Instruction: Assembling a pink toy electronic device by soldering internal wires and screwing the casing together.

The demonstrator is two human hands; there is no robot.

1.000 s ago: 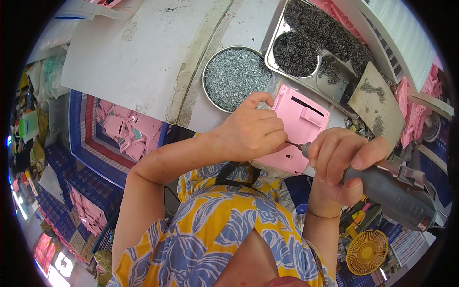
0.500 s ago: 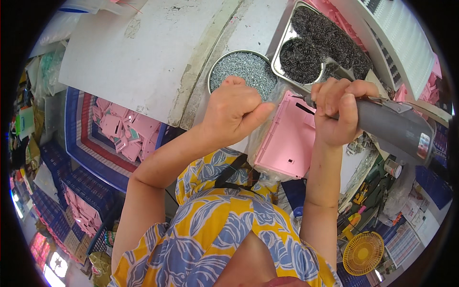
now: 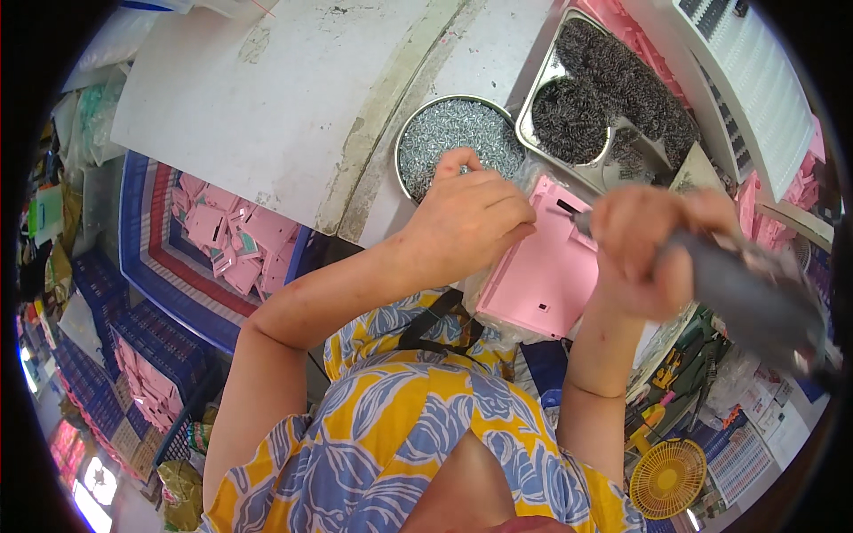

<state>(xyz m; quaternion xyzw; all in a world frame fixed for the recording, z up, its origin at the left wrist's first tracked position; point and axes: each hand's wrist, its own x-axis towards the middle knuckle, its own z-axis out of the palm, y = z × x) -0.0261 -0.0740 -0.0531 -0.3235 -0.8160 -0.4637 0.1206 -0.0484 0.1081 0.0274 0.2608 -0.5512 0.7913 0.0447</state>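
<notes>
My right hand (image 3: 653, 244) grips a grey power screwdriver (image 3: 746, 284), both blurred by motion, its tip pointing left over the upper part of a pink plastic panel (image 3: 551, 271). The panel lies flat on clear plastic wrapping in front of me. My left hand (image 3: 471, 213) hovers at the panel's left edge, just below a round metal bowl (image 3: 399, 151) of small silver screws (image 3: 462, 129). Its fingers are bent together, with the index finger raised; whatever may be between the fingertips is hidden.
Behind the panel stands a metal tray (image 3: 526, 111) of dark springs (image 3: 622, 80), with a scoop (image 3: 644, 147) in it. A blue crate (image 3: 133, 240) at left holds pink parts. At lower right are a yellow basket (image 3: 668, 480) and assorted tools. A white worktable (image 3: 258, 115) spreads across the back.
My left hand has shifted slightly right and down, its index finger lifting. My right hand has moved a little right and down with the screwdriver, whose rear end has swung lower.
</notes>
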